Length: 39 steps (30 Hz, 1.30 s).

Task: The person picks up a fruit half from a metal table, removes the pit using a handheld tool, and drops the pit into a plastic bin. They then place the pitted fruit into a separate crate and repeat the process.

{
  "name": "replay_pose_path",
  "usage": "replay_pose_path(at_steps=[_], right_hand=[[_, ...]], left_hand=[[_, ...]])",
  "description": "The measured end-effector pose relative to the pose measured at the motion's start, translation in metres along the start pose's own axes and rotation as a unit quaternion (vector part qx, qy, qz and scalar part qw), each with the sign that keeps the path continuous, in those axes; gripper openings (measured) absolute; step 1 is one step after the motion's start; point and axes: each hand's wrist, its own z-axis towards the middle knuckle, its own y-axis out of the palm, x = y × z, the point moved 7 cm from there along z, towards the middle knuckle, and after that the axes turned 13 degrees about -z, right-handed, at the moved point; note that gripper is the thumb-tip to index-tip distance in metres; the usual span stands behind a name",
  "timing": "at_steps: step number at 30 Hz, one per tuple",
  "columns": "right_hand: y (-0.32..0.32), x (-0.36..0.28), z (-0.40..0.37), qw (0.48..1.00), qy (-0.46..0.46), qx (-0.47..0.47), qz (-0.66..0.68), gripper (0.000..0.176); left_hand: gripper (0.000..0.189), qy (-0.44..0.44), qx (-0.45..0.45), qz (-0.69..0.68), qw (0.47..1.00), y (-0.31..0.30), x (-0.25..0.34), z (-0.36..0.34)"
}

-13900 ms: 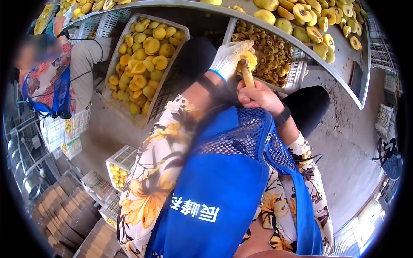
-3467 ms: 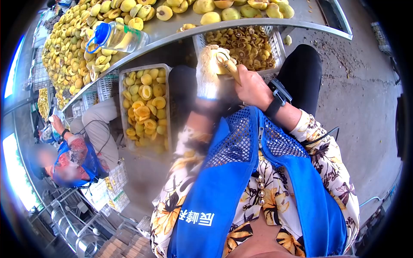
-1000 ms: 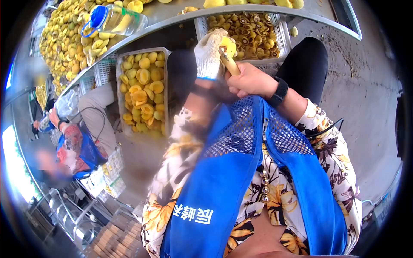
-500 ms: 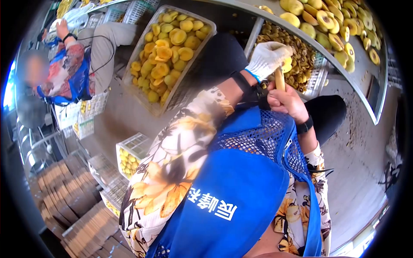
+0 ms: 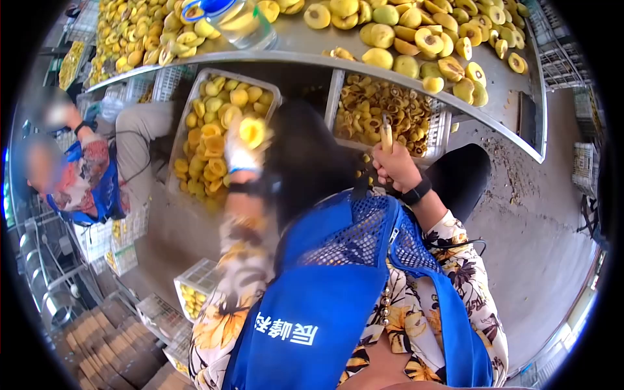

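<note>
My left hand [image 5: 242, 157], in a white glove and smeared by motion, is over a crate [image 5: 278, 97] of halved yellow fruit. It holds a peach half [image 5: 252, 132], cut side showing a hollow centre. My right hand [image 5: 398, 168] is bare and wrapped round the light wooden handle of a small tool [image 5: 387, 138], its thin metal tip pointing up. Just beyond that hand stands a second crate [image 5: 442, 133], filled with brownish-yellow pits and scraps.
A metal table [image 5: 299, 45] bears heaps of halved fruit [image 5: 416, 42] and a clear jug with a blue lid [image 5: 250, 26]. At the left sits a co-worker in a blue apron [image 5: 81, 188]. Crates [image 5: 198, 286] and stacked cardboard [image 5: 120, 338] stand on the floor.
My left hand has moved left, away from my right hand and the tool, to the fruit crate with the peach half. My right hand still grips the tool. The view has shifted, showing more table.
</note>
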Motion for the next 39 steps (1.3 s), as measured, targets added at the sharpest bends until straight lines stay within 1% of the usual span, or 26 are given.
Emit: replay_pose_path(at_steps=[1, 2, 3, 5, 6, 7, 10, 11, 13, 14, 15, 19, 20, 23, 24, 25, 27, 28, 29, 31, 32, 34, 35, 36, 38, 39], right_hand=[[-0.004, 0.004, 0.0, 0.999, 0.009, 0.019, -0.024, 0.011], [-0.005, 0.008, 0.0, 0.998, 0.019, 0.037, -0.048, 0.013], [-0.003, 0.012, 0.004, 0.998, 0.009, 0.015, -0.065, 0.014], [-0.002, 0.018, 0.007, 0.992, 0.024, 0.029, -0.117, 0.016], [-0.001, 0.015, 0.009, 0.987, -0.01, 0.037, -0.157, 0.017], [0.001, 0.013, 0.012, 0.978, -0.044, 0.044, -0.199, 0.017], [0.004, 0.014, 0.025, 0.925, -0.209, 0.036, -0.316, 0.012], [0.002, 0.01, 0.021, 0.916, -0.229, 0.045, -0.327, 0.012], [-0.001, 0.002, 0.013, 0.895, -0.268, 0.064, -0.35, 0.012], [-0.004, 0.001, 0.008, 0.914, -0.228, 0.079, -0.326, 0.012], [-0.009, -0.002, 0.004, 0.93, -0.19, 0.095, -0.301, 0.012], [-0.014, -0.025, -0.032, 0.938, -0.196, 0.14, -0.248, 0.013], [-0.018, -0.035, -0.038, 0.922, -0.233, 0.18, -0.252, 0.014], [-0.03, -0.066, -0.051, 0.908, -0.263, 0.24, -0.219, 0.024], [-0.027, -0.088, -0.06, 0.928, -0.242, 0.224, -0.176, 0.03], [-0.029, -0.098, -0.051, 0.912, -0.292, 0.227, -0.179, 0.035], [-0.027, -0.114, -0.033, 0.925, -0.291, 0.184, -0.16, 0.041], [-0.028, -0.12, -0.023, 0.901, -0.34, 0.211, -0.169, 0.038], [-0.018, -0.124, -0.023, 0.921, -0.332, 0.147, -0.143, 0.038], [-0.005, -0.127, -0.014, 0.931, -0.335, 0.061, -0.133, 0.036], [0.0, -0.124, -0.009, 0.929, -0.356, 0.039, -0.096, 0.035], [-0.006, -0.105, -0.007, 0.963, -0.271, -0.007, -0.01, 0.034], [-0.004, -0.102, -0.011, 0.967, -0.252, -0.024, 0.035, 0.033], [-0.002, -0.098, -0.015, 0.969, -0.232, -0.04, 0.081, 0.032], [0.004, -0.086, -0.015, 0.968, -0.201, -0.08, 0.127, 0.031], [0.0, -0.085, -0.013, 0.97, -0.235, -0.022, 0.059, 0.033]], left_hand=[[0.04, 0.107, 0.012, 0.193, 0.975, -0.028, 0.029, 0.01], [0.047, 0.203, 0.066, 0.381, 0.9, -0.056, 0.058, 0.017], [0.046, 0.244, 0.162, 0.56, 0.775, -0.042, 0.079, -0.002], [0.047, 0.395, 0.112, 0.627, 0.662, -0.003, 0.098, -0.016], [0.043, 0.457, 0.054, 0.589, 0.664, 0.025, 0.1, -0.018], [0.04, 0.451, 0.019, 0.554, 0.7, 0.066, 0.096, -0.024], [0.037, 0.551, -0.158, 0.561, 0.597, 0.184, 0.074, -0.017], [0.038, 0.54, -0.17, 0.611, 0.554, 0.217, 0.061, -0.001], [0.056, 0.446, -0.173, 0.692, 0.54, 0.266, 0.031, 0.046], [0.062, 0.388, -0.187, 0.729, 0.531, 0.283, 0.016, 0.065], [0.061, 0.374, -0.188, 0.761, 0.496, 0.293, -0.001, 0.086], [0.059, 0.275, -0.218, 0.789, 0.505, 0.309, -0.024, 0.124], [0.06, 0.291, -0.218, 0.791, 0.492, 0.314, -0.022, 0.114], [0.063, 0.353, -0.286, 0.698, 0.553, 0.306, -0.002, 0.043], [0.065, 0.385, -0.319, 0.676, 0.541, 0.299, -0.002, 0.018], [0.067, 0.415, -0.35, 0.653, 0.528, 0.29, -0.003, -0.008], [0.068, 0.41, -0.416, 0.635, 0.505, 0.274, -0.016, -0.059], [0.065, 0.456, -0.448, 0.596, 0.486, 0.262, -0.025, -0.077], [0.072, 0.476, -0.445, 0.604, 0.459, 0.253, -0.036, -0.089], [0.074, 0.434, -0.494, 0.568, 0.496, 0.241, -0.054, -0.106], [0.07, 0.39, -0.503, 0.52, 0.569, 0.234, -0.052, -0.103], [0.062, 0.293, -0.505, 0.411, 0.7, 0.216, -0.052, -0.091], [0.054, 0.152, -0.467, 0.272, 0.828, 0.208, -0.056, -0.085], [0.048, 0.037, -0.39, 0.085, 0.916, 0.197, -0.06, -0.082], [0.047, -0.135, -0.372, -0.003, 0.918, 0.191, -0.087, -0.087], [0.048, -0.218, -0.357, -0.048, 0.907, 0.189, -0.1, -0.093]])
